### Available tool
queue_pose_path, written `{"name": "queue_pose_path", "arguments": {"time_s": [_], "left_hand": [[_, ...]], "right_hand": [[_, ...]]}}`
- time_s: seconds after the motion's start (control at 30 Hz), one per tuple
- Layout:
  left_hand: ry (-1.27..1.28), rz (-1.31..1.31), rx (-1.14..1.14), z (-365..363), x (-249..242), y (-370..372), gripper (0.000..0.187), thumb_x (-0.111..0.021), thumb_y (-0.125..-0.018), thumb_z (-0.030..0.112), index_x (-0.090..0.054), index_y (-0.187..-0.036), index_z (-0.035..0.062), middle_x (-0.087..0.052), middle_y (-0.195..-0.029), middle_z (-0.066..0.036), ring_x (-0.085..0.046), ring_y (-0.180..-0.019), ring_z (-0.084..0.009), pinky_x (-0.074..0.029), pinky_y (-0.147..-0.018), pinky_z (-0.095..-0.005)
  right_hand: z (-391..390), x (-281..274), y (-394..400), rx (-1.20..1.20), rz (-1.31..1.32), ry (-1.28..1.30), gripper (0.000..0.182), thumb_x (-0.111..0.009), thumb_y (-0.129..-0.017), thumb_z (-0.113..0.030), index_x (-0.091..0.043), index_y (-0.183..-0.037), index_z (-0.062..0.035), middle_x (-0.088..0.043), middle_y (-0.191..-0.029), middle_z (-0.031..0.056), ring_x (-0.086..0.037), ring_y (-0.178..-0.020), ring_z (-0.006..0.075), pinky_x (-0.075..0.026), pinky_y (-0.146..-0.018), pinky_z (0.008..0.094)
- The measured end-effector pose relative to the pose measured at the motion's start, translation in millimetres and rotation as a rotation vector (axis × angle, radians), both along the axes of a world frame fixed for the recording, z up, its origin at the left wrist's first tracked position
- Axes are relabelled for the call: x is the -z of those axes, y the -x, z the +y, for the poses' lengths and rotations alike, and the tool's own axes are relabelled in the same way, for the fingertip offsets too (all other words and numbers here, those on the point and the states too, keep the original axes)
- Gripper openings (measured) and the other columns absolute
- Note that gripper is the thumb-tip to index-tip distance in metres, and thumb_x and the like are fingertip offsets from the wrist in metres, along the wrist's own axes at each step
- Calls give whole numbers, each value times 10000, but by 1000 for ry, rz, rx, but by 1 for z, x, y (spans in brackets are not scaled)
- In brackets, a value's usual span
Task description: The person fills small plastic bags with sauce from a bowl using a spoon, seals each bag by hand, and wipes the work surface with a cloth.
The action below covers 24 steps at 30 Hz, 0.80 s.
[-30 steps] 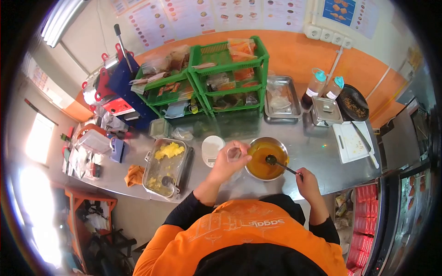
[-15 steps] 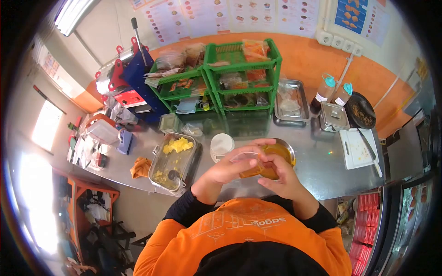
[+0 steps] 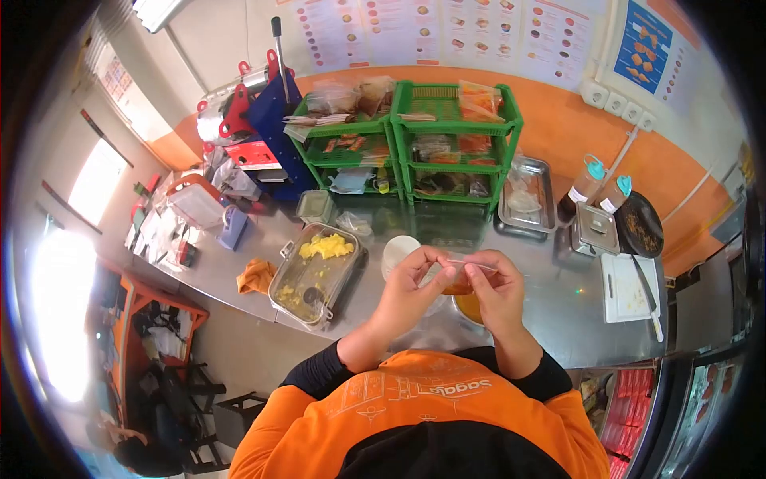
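My left hand and my right hand meet above the metal counter, fingertips close together. Between them is a small clear plastic container with orange sauce inside; both hands pinch its thin upper edge. My fingers partly cover it, so its full shape is hard to see. Below and behind my right hand, a metal bowl of yellow-orange sauce is mostly hidden. A round white tub stands just beyond my left hand.
At left, a metal tray holds yellow food, beside an orange cloth. Green racks stand at the back. To the right are a steel tray, a lidded steel box, and a knife on a white board.
My hands have drawn together at the container's top edge, my right hand now pinching it and turned more upright. The camera view has shifted, moving the counter items right in the picture.
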State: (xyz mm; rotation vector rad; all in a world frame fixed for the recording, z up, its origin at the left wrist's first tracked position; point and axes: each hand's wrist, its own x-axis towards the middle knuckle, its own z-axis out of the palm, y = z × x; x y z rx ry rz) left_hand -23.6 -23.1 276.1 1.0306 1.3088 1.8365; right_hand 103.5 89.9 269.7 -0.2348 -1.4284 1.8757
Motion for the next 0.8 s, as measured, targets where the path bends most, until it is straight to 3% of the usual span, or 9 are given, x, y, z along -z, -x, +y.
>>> {"name": "queue_pose_path", "arguments": {"time_s": [0.17,0.27,0.57,0.8], "left_hand": [[66,181,-90,1,1,3,154,-665,-973,46,-621,-1116,11,-641,-1102,-56,-591,-1095,-126,-453,-977,-283],[99,134,-158,1,-7,-2,134,-708,-940,63,-664,-1054,10,-657,-1129,-75,-590,-1128,-153,-445,-1010,-318],[81,488,-314,3,-11,2,132,-765,-874,99,-710,-983,50,-647,-1121,-95,-557,-1200,-296,-408,-1059,-412],[54,610,-394,-1,-13,2,119,-750,-854,69,-683,-950,48,-628,-1111,-94,-525,-1182,-305,-396,-1039,-424]], "right_hand": [[-2,-1,4,14,2,-96,134,-668,-957,6,-655,-1089,-7,-672,-1044,32,-616,-947,90,-494,-814,233],[-4,1,5,39,-31,-71,130,-663,-959,4,-649,-1089,-3,-672,-1045,38,-622,-958,97,-496,-827,237],[-2,6,3,69,-120,-79,131,-663,-967,-22,-629,-1091,7,-661,-1048,49,-632,-977,115,-497,-884,256],[-11,2,13,-30,-51,16,112,-652,-982,-59,-617,-1080,-17,-642,-1049,33,-624,-960,104,-502,-864,261]]}}
